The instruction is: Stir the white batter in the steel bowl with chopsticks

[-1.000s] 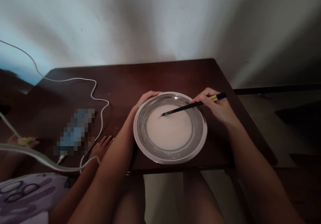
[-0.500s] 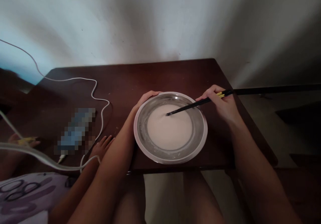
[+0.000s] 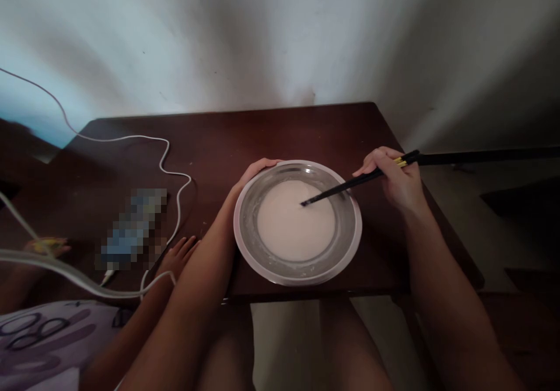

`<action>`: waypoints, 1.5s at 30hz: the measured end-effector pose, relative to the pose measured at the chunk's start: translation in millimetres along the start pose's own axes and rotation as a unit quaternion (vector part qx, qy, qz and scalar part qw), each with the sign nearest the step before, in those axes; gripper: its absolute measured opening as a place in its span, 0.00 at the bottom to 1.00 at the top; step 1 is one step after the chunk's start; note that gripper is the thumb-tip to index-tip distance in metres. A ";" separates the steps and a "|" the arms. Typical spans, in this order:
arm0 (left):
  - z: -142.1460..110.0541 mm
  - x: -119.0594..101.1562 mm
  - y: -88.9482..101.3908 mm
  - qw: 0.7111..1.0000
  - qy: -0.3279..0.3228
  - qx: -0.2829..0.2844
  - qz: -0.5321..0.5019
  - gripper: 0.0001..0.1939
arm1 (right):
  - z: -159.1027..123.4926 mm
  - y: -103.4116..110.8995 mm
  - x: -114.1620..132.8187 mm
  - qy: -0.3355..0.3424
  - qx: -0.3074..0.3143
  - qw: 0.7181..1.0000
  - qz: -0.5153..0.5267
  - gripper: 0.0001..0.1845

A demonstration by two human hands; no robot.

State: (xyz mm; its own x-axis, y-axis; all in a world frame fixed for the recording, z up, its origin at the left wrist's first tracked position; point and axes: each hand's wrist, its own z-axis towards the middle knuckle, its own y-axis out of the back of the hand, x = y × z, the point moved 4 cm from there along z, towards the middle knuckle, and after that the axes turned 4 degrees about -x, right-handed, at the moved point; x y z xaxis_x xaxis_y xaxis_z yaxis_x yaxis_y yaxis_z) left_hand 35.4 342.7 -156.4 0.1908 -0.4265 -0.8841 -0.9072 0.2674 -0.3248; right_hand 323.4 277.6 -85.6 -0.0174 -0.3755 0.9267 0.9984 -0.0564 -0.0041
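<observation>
A wide metal bowl (image 3: 249,251) stands near the front edge of the table, holding a smooth, off-white batter-like liquid (image 3: 297,227). My left hand (image 3: 260,168) is wrapped round the bowl's far left rim, its fingers partly hidden behind the metal. In my right hand (image 3: 394,172), to the right of the bowl, is a pair of black chopsticks (image 3: 345,185) with yellow bands near the top. They slant down to the left over the rim, and their tips are at the liquid's surface, right of its middle.
The dark brown table (image 3: 245,131) meets a pale wall (image 3: 284,41). On the left lies a blurred-out phone-like device (image 3: 133,227) with a white cable (image 3: 166,166) winding past it. Another person's hand (image 3: 179,254) rests on the table beside my left forearm.
My right hand has moved a little to the right, drawing the chopstick tips rightward through the liquid. The bowl and my left hand stay in place.
</observation>
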 end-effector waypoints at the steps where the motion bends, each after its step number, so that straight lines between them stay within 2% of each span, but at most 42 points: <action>1: 0.1 0.0 0.1 1.000 0.000 0.001 0.000 0.10 | -0.6 -1.6 -0.2 -0.002 0.016 1.000 0.007 0.24; 4: 0.7 -0.2 1.4 1.000 -0.003 0.002 0.002 0.09 | -6.2 -15.7 -1.1 -0.019 0.111 0.994 0.011 0.23; 6: 0.9 -0.4 1.6 1.000 -0.005 0.006 0.005 0.08 | -8.8 -22.2 -1.4 -0.019 0.144 0.989 0.000 0.22; 8: 0.7 -0.6 1.2 1.000 -0.007 0.011 0.008 0.08 | -7.3 -20.3 -1.6 -0.002 0.125 0.992 -0.015 0.20; 11: 0.2 -0.3 1.1 1.000 -0.005 0.008 0.006 0.08 | -1.1 -5.7 -0.9 0.035 0.033 0.999 -0.017 0.21; 13: 0.3 0.2 1.4 1.000 -0.003 0.005 0.002 0.08 | 0.6 1.1 0.0 0.050 -0.005 0.999 0.004 0.24; 15: 0.8 0.8 1.9 1.000 -0.003 0.004 -0.001 0.08 | -0.9 -1.9 0.4 0.042 0.021 0.999 0.022 0.25; 18: 1.6 1.0 2.7 1.000 -0.008 0.005 0.003 0.08 | -7.0 -17.1 0.8 0.018 0.120 0.992 0.016 0.22; 20: 1.6 0.6 2.6 1.000 -0.012 0.006 0.007 0.08 | -8.8 -22.1 1.3 0.020 0.146 0.989 0.003 0.20; 26: -0.5 0.6 0.6 1.000 -0.005 0.017 0.012 0.11 | -1.9 -1.1 0.1 0.043 0.023 0.999 0.015 0.23; 28: -0.5 1.1 1.0 1.000 -0.003 0.017 0.012 0.11 | -3.7 -3.3 -0.2 0.024 0.053 0.998 0.028 0.23; 31: 0.2 1.4 2.5 1.000 -0.003 0.011 0.004 0.11 | -10.2 -17.7 1.2 -0.007 0.151 0.988 0.022 0.21; 33: 0.8 1.2 2.8 1.000 -0.003 0.008 -0.002 0.11 | -12.0 -23.4 2.9 -0.002 0.175 0.984 -0.004 0.21; 35: 1.1 0.9 2.4 1.000 -0.003 0.008 -0.005 0.10 | -9.1 -20.2 3.3 0.007 0.135 0.990 -0.036 0.20; 38: 1.3 0.6 1.8 1.000 -0.004 0.006 -0.005 0.10 | -3.0 -5.0 2.5 0.016 0.023 0.999 -0.031 0.16; 40: 1.3 0.8 2.4 1.000 -0.005 0.001 -0.004 0.10 | -1.9 0.4 1.7 0.015 -0.001 1.000 0.002 0.15; 45: 0.5 1.2 3.1 1.000 -0.007 0.004 0.000 0.09 | -9.6 -16.7 3.1 -0.019 0.122 0.992 0.016 0.14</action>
State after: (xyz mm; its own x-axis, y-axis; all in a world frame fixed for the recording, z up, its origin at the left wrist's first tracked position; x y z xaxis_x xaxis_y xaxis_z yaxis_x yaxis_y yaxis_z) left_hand 33.0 343.4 -158.6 0.1959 -0.4147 -0.8886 -0.9039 0.2750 -0.3276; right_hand 306.1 268.5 -86.3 0.0117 -0.3372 0.9414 0.9819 0.1818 0.0529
